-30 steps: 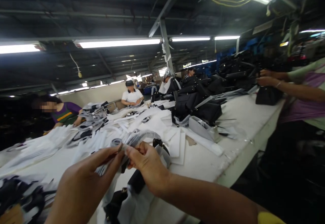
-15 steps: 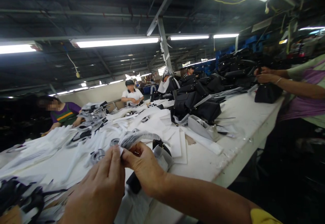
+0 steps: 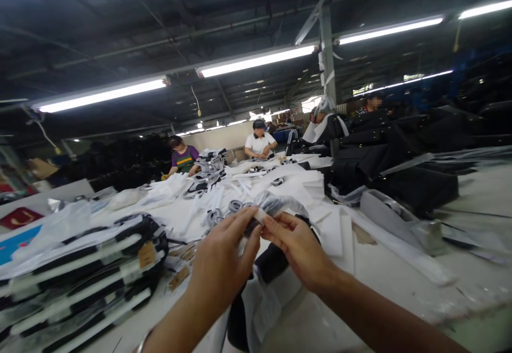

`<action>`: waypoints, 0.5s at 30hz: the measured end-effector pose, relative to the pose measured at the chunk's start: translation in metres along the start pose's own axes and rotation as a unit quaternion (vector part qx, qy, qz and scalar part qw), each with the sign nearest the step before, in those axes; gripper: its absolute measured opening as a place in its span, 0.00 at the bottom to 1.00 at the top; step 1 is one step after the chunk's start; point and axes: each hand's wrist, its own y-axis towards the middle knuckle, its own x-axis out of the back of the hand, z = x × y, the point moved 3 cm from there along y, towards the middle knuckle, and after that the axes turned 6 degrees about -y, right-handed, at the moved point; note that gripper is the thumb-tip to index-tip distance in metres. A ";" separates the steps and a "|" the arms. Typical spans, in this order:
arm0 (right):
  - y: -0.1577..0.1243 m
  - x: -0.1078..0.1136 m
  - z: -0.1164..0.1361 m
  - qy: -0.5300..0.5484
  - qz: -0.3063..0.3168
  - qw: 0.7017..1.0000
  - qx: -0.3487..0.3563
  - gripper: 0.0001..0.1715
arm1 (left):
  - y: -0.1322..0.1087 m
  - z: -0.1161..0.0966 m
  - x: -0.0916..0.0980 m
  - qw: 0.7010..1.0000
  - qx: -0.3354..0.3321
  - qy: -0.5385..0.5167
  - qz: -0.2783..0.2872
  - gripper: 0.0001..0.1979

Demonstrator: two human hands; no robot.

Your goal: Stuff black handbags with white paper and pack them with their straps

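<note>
My left hand (image 3: 224,251) and my right hand (image 3: 302,246) meet at mid-view, fingertips nearly touching. Between them is a small white piece (image 3: 261,216), perhaps paper or tape, pinched by the right thumb and fingers and by the left fingertips. Just beneath my hands lies a black bag (image 3: 272,262) partly wrapped in white, translucent sheeting (image 3: 266,310). A handle covered in grey-clear wrap (image 3: 276,202) arches behind my fingers. My hands hide part of the bag and the handle.
Left, a stack of black pieces with white strips (image 3: 92,278) stands on the white table (image 3: 404,289). White sheets (image 3: 332,230) and wrapped rolls lie beyond my hands. Black bags (image 3: 400,166) are heaped at right. Two people (image 3: 260,142) work across the table.
My view has swung left, bringing the stack at left into sight and taking the co-worker at right out of it. Both hands still hold the small white piece.
</note>
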 end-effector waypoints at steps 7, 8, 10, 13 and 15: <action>0.003 0.009 0.012 -0.143 -0.029 0.989 0.004 0.18 | 0.017 0.016 -0.013 0.929 0.210 -0.293 0.079 0.24; 0.005 0.010 0.012 -0.151 -0.022 0.988 0.011 0.18 | 0.016 0.016 -0.016 0.923 0.234 -0.295 0.073 0.26; 0.008 0.018 0.011 -0.187 0.009 0.981 0.040 0.16 | 0.015 0.018 -0.020 0.916 0.273 -0.289 0.059 0.29; 0.011 0.063 0.019 -0.351 0.011 0.931 0.096 0.15 | 0.013 0.028 -0.022 0.907 0.306 -0.288 0.040 0.33; 0.008 0.119 0.035 -0.509 -0.084 0.849 0.109 0.15 | 0.012 0.037 -0.022 0.898 0.328 -0.291 0.030 0.34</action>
